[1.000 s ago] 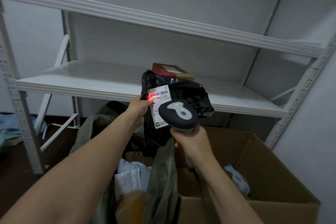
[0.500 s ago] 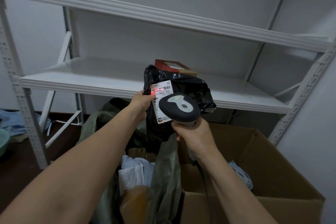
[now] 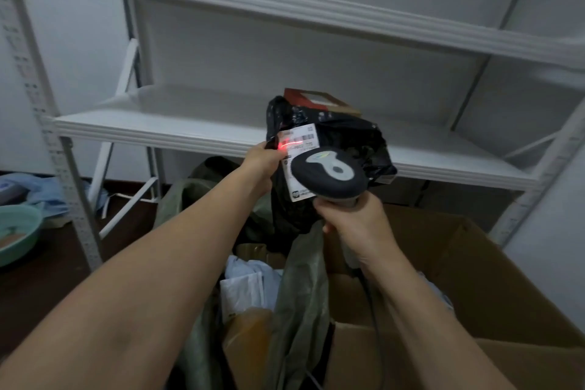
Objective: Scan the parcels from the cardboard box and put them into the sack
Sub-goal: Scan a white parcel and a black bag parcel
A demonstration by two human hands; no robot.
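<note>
Left grip (image 3: 261, 158) pinches the black parcel (image 3: 342, 142) at its upper left edge, thumb right beside the label (image 3: 300, 152). Right grip (image 3: 354, 218) is wrapped around the scanner (image 3: 329, 174) handle, head aimed away at the label.

Parcel is in the air, in front of the middle shelf (image 3: 158, 130) and over the open mouth of the green sack (image 3: 304, 288). The cardboard box (image 3: 474, 263) is near right.

Scan step in hand. Red line (image 3: 289, 145) looks bunched on the left end of the barcode, close to the thumb. I'd swing the beam right so it spans all the bars, keep the thumb off the label, and pull the film taut, since it's wrinkled.

Parcel hangs with its long axis roughly vertical, top tipped slightly. Label faces near, toward the scanner. Barcode runs left-right along the label's top. Print is too blurred to read.
</note>
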